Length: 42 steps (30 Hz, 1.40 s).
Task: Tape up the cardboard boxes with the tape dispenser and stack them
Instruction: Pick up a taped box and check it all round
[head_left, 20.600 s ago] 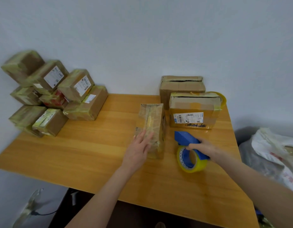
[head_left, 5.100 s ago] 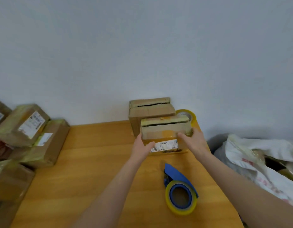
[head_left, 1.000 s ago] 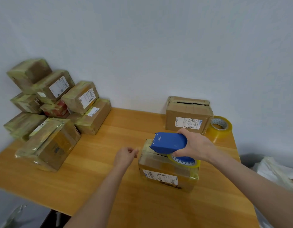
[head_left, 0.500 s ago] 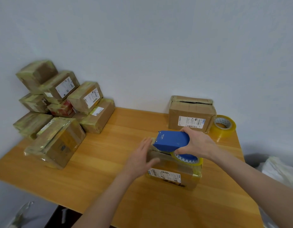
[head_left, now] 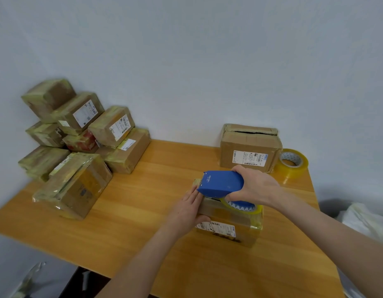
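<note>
A small cardboard box (head_left: 229,229) with a white label lies on the wooden table (head_left: 143,211) in front of me. My right hand (head_left: 255,186) grips a blue tape dispenser (head_left: 220,183) with a yellow-rimmed roll, set on the box top near its left end. My left hand (head_left: 186,209) lies with straight fingers against the box's left end, the thumb against its front face. Behind stands another box (head_left: 248,147) with a gaping top seam. A heap of taped boxes (head_left: 78,136) fills the table's left back corner.
A spare roll of yellowish tape (head_left: 291,162) stands by the open box at the back right. One large taped box (head_left: 74,186) lies at the heap's front. White plastic bags (head_left: 367,222) sit off the table's right edge. The wall is close behind.
My left hand has come from the air beside the box to its left end. The dispenser has stayed on the box top, in my right hand.
</note>
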Each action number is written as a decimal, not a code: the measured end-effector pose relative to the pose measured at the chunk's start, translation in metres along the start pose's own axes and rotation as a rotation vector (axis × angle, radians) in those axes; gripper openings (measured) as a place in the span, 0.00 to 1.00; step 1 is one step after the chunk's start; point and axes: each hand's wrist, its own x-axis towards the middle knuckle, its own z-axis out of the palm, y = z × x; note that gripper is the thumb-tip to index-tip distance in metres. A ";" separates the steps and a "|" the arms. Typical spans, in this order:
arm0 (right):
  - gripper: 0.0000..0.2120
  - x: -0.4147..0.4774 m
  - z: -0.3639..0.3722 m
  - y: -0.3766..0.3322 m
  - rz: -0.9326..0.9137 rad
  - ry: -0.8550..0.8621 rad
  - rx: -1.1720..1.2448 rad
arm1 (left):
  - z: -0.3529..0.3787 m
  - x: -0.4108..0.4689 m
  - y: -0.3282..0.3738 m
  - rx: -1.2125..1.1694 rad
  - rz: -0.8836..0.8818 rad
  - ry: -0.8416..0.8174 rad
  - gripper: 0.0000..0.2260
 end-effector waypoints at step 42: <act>0.34 -0.021 -0.019 0.025 0.047 -0.087 0.055 | 0.005 0.008 0.012 0.240 0.046 -0.043 0.42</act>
